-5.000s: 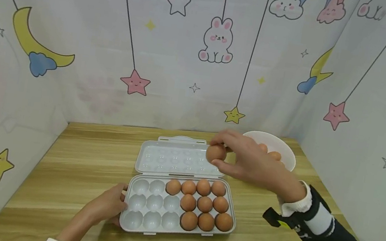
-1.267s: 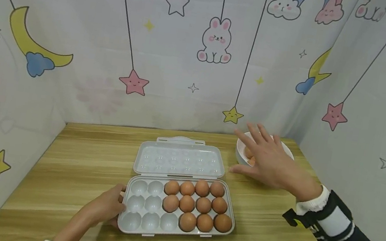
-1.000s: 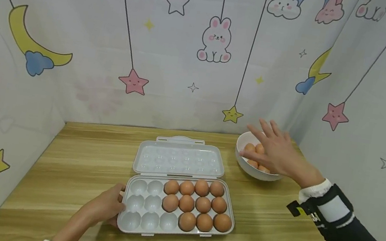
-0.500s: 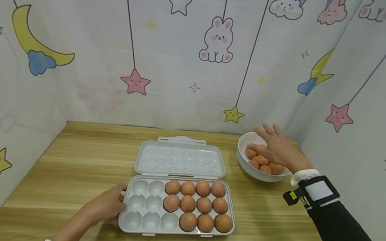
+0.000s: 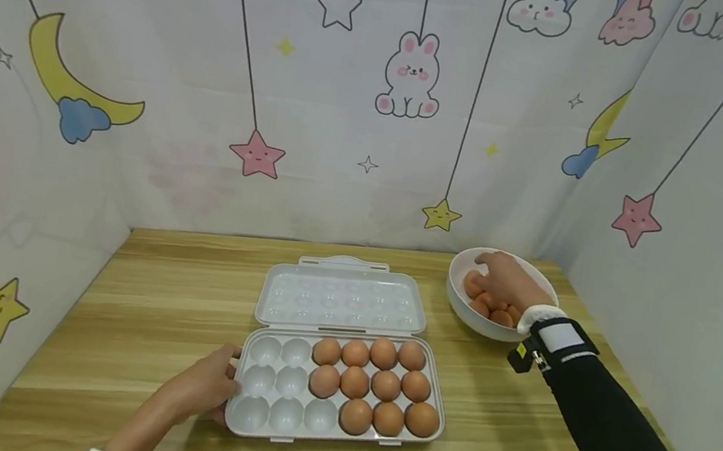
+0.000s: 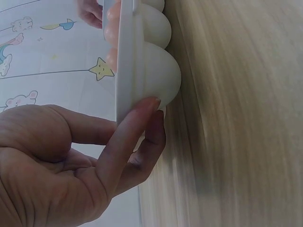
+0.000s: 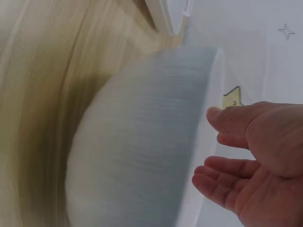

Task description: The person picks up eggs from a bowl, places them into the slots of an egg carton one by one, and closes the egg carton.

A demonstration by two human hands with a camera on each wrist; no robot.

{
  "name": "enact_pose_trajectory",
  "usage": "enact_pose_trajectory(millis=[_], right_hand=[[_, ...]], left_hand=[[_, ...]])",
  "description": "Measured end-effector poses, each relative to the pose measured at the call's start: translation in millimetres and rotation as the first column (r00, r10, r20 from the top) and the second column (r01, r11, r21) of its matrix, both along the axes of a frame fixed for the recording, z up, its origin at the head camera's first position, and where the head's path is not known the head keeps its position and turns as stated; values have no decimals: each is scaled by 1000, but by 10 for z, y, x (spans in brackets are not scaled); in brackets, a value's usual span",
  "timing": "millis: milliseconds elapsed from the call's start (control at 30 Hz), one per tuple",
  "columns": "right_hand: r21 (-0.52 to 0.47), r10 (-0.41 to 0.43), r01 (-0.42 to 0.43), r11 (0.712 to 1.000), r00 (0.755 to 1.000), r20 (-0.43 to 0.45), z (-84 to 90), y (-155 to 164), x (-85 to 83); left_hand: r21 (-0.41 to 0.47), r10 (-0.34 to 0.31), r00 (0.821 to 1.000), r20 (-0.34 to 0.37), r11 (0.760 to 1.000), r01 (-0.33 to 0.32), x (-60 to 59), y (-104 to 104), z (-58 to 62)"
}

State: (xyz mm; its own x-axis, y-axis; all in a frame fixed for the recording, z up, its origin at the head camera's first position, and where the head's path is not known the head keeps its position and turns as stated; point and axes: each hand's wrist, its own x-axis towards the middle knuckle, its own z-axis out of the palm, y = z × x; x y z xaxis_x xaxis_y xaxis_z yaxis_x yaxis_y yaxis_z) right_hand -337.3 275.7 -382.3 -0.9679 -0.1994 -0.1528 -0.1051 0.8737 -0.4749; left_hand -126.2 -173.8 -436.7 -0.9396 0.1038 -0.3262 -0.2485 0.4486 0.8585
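A white plastic egg tray point(image 5: 264, 429) lies on the table with its lid point(image 5: 343, 301) folded back behind it. Brown eggs point(image 5: 355, 382) fill the right part of its pockets; the pockets on the left hold none. My left hand point(image 5: 200, 385) grips the tray's left end, and in the left wrist view its fingers point(image 6: 128, 142) pinch the rim and a rounded pocket. At the back right, my right hand point(image 5: 513, 282) reaches into a white bowl point(image 5: 470, 316) over more brown eggs point(image 5: 479, 305). Its fingers point(image 7: 222, 168) are loosely bent, with no egg visible between them.
The wooden table point(image 5: 184, 285) meets a white cloth backdrop point(image 5: 309, 202) printed with stars and rabbits at the back and sides. The bowl stands behind and right of the tray, close to the back cloth.
Since the oldest frame, the egg my right hand held now sits in the middle row. That hand has moved right and down into the bowl. My left hand stays at the tray.
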Motion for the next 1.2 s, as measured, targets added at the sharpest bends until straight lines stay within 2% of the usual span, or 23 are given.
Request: enact_pose_trajectory(millis=[133,300,400,433,533,900,1033,1200], right_hand=[[-79,-57,60,995,997,46,-121,-6,-53],[-94,-74,84,992,992,99,-220,-40,-148],[-10,-30,31,999,998,64,-260,-70,-221],[54,-3,1,999,999,35,-274,-78,-242],[168,76,-70,983,997,-27,-314,-102,-291],[250,116,-87,964,988,-105,-379,-218,-327],[217,84,-69,974,995,-57,-389,-234,-341],[95,31,-32,995,999,18,-431,-207,-377]], left_hand=[[-6,3,1000,-4,1000,-3,2,2,-12],[7,-3,1000,-16,1000,3,-2,0,-22],[14,0,1000,-17,1000,0,-5,2,-21],[13,1,1000,-16,1000,0,-7,4,-19],[18,6,1000,-13,1000,-6,-5,11,-10],[23,6,1000,-10,1000,-5,-38,-7,-38],[12,3,1000,-8,1000,-2,-52,-21,-49],[5,-3,1000,-3,1000,3,-53,-45,-51]])
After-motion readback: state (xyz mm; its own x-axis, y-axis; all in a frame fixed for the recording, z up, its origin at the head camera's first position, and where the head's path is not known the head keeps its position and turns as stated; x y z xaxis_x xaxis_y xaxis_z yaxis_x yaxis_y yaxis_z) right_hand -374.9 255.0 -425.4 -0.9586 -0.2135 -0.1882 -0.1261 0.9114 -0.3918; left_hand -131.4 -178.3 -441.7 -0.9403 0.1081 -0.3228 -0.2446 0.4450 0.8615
